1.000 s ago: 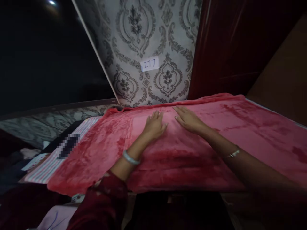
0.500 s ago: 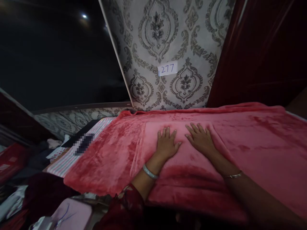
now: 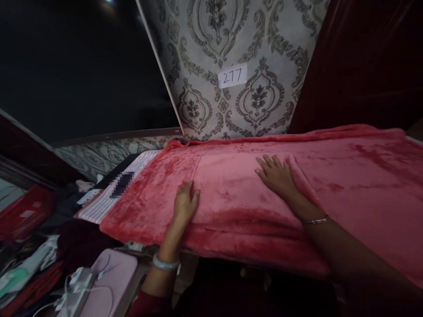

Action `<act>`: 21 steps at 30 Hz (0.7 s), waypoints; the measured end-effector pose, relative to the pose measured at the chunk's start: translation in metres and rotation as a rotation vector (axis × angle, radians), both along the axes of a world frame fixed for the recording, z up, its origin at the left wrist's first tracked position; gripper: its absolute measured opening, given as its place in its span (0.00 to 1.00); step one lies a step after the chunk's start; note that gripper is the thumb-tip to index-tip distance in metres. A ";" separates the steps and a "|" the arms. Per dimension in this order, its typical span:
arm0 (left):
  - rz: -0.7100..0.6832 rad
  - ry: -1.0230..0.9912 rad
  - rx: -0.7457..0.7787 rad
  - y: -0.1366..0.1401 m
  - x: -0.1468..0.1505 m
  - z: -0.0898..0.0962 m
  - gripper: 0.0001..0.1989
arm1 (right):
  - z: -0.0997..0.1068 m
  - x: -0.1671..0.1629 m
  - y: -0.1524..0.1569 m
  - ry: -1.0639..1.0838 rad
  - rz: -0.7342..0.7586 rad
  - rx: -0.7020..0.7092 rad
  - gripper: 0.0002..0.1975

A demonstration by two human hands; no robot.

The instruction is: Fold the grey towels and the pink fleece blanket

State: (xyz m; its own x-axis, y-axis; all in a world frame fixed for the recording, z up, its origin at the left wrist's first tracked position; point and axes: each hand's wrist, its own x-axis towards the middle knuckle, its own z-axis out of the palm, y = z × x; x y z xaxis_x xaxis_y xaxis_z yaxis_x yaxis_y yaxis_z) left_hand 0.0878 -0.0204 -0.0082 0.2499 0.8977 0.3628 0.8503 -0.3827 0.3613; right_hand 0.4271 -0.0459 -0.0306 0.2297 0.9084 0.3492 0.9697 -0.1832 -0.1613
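Observation:
A plush red-pink blanket (image 3: 142,198) lies spread out, with a smooth folded panel (image 3: 228,176) in its middle. My right hand (image 3: 277,178) rests flat on the upper right of that panel, fingers spread and palm down. At the panel's left edge is my left hand (image 3: 185,204), its fingers partly bent and the thumb standing apart from them. It touches the blanket, and I see no cloth gripped in it. A pale bangle (image 3: 165,264) circles the left wrist, and a thin bracelet (image 3: 316,220) the right.
Beyond the blanket rises a patterned wall (image 3: 228,110) with a paper label (image 3: 233,75) reading 277. A large dark screen (image 3: 82,70) stands at left. Striped cloth (image 3: 95,213) shows beside the blanket. Below left are a pink case (image 3: 112,277), a power strip (image 3: 77,286) and clothes.
My left hand has moved left and slightly toward me, from lying flat on the panel to its left edge, with fingers more bent. My right hand stays on the panel. The view has tilted down slightly.

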 end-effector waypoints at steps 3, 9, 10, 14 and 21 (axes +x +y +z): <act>-0.042 -0.194 -0.027 -0.016 -0.022 -0.005 0.25 | 0.003 0.006 0.002 0.035 0.022 -0.021 0.29; -0.073 -0.657 -0.442 -0.041 -0.036 -0.003 0.41 | 0.016 -0.003 -0.028 0.198 0.263 -0.039 0.30; -0.077 -0.715 -0.497 -0.042 -0.035 -0.002 0.42 | 0.017 -0.010 -0.040 0.210 0.370 -0.022 0.30; -0.175 -0.830 -0.688 -0.041 -0.030 0.008 0.36 | 0.012 -0.036 -0.086 0.145 0.656 -0.036 0.35; -0.095 -0.983 -0.705 -0.038 -0.027 0.030 0.27 | 0.005 -0.035 -0.105 0.085 0.687 0.033 0.28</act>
